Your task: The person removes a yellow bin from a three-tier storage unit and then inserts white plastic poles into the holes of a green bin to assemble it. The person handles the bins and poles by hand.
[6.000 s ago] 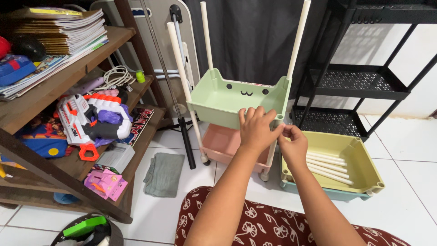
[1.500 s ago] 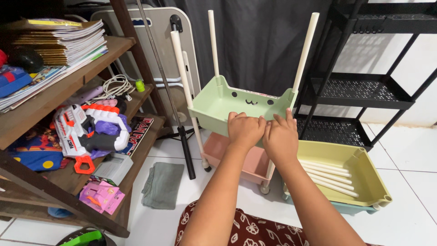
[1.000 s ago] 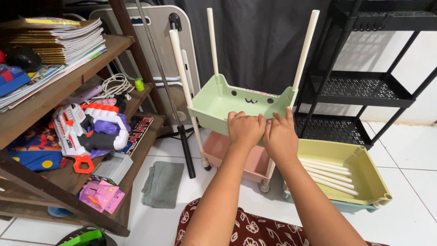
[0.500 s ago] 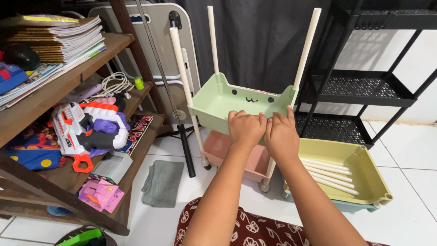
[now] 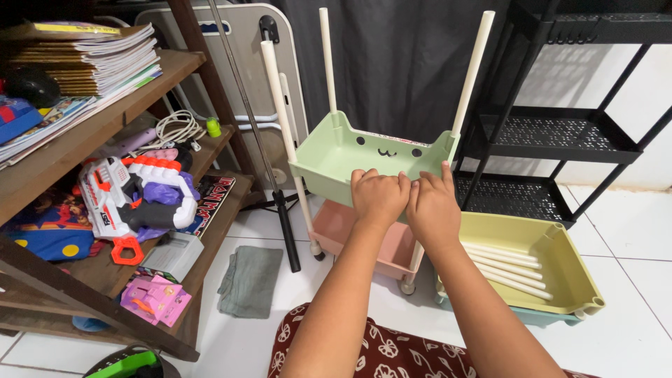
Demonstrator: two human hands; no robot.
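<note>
A pale green plastic tray (image 5: 329, 155) with a small drawn face sits on three cream poles (image 5: 278, 98), above a pink tray (image 5: 336, 227) on wheels. My left hand (image 5: 378, 197) and my right hand (image 5: 432, 208) lie side by side on the green tray's near rim, fingers curled over the edge, gripping it. To the right, a yellow tray (image 5: 560, 262) holds several loose cream poles (image 5: 505, 269) and rests on a blue tray (image 5: 539, 319).
A wooden shelf (image 5: 105, 119) on the left carries stacked books, cables and a toy blaster (image 5: 136, 203). A grey cloth (image 5: 250, 280) lies on the white tiles. A black metal rack (image 5: 560, 133) stands at the back right before a dark curtain.
Six seconds ago both hands worked at the tray's right front corner; now they press together on the middle of its near rim. Over the last second nothing has visibly moved.
</note>
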